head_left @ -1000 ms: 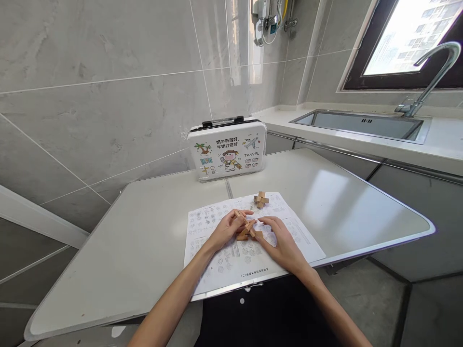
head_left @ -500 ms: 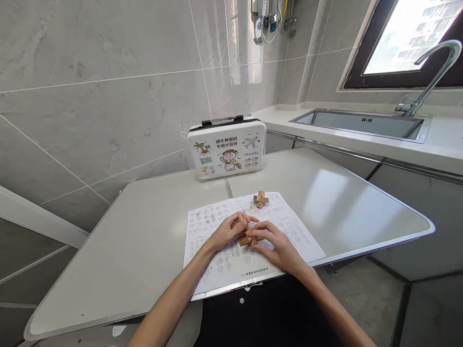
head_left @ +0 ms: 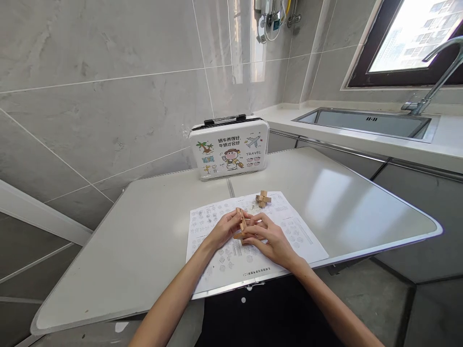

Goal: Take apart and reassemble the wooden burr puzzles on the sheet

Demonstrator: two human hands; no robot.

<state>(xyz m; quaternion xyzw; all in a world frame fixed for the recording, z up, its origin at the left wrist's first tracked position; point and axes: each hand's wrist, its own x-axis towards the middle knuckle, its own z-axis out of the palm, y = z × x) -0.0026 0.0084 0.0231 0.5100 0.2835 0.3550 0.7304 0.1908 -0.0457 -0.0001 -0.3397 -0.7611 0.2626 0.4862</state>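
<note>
Both hands meet over a printed instruction sheet (head_left: 289, 236) on a white folding table (head_left: 144, 250). My left hand (head_left: 223, 230) and my right hand (head_left: 269, 238) pinch a cluster of wooden puzzle bars (head_left: 240, 226) between them, one bar standing upright, another lying across below it. Fingers of both hands are curled round the wood. A second, assembled wooden burr puzzle (head_left: 263, 198) rests on the far part of the sheet, just beyond my hands.
A white tin case (head_left: 229, 149) with cartoon travel pictures stands at the table's back edge against the tiled wall. To the right are a steel sink (head_left: 365, 123) and a tap (head_left: 434, 82) under a window. The table's right half reflects light.
My hands have drawn closer together and lifted the wooden bars slightly; one bar now stands upright where earlier the pieces lay flatter on the sheet. The camera has shifted a little.
</note>
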